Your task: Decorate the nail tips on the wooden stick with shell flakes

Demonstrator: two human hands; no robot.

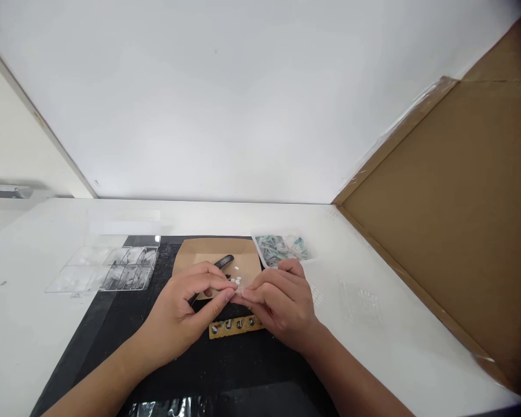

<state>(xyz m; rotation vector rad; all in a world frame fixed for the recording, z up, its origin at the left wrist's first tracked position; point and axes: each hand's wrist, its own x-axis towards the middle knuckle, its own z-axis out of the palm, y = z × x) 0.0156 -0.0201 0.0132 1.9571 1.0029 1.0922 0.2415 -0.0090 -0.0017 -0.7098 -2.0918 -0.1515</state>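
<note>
From my feed, a brown cardboard panel (pixel 443 214) stands right, a black mat (pixel 121 315) lies near. The left hand (pixel 184 304) and right hand (pixel 284 298) meet at a tan, slope-sided tray's (pixel 200 249) near edge — fingertips pinched narrow, any contents indistinct — beyond a yellow strip (pixel 234 332); white chips (pixel 237 282) dot the tray.

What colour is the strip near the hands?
The strip is mustard yellow, clearest in the head view.

Left hand (pixel 193 307) and right hand (pixel 282 298) are seen bare. Left forearm (pixel 108 368) and right forearm (pixel 351 368) likewise uncovered; both are narrowed toward the wrist and cut off by the lower picture edge. Nail detail is blurred.
</note>
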